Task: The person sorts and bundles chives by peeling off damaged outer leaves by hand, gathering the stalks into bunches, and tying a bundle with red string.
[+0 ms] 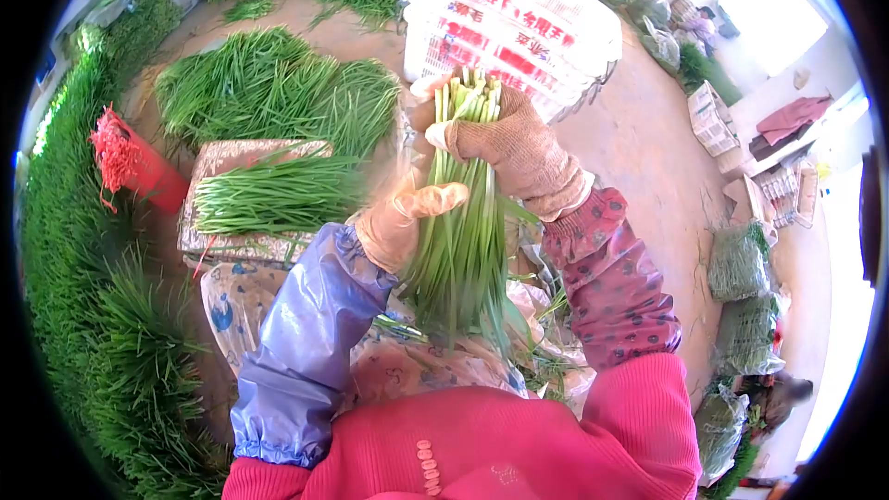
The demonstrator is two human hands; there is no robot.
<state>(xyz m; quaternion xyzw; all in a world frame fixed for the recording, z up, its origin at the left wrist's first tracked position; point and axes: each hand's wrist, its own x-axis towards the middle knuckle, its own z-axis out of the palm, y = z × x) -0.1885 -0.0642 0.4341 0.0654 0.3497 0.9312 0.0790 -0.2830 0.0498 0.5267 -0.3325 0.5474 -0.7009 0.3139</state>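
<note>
My right hand (505,150), in a tan knit glove, is wrapped round a bunch of garlic chives (458,259) near its pale cut ends. The stems point up and away from me, and the green leaves hang down towards my lap. My left hand (400,213), also gloved, is at the left side of the bunch. Its thumb is stretched out across the leaves, while its other fingers are apart and partly smeared by motion. Left of it, a pile of loose chives (278,194) lies on a low board-like stand (215,167).
A large heap of chives (269,83) covers the floor ahead. Beyond my hands is a white crate with red lettering (514,23). A red bucket with red ties (143,162) stands at left, beside a wall of greens (65,250). Bagged bundles (741,264) line the right side.
</note>
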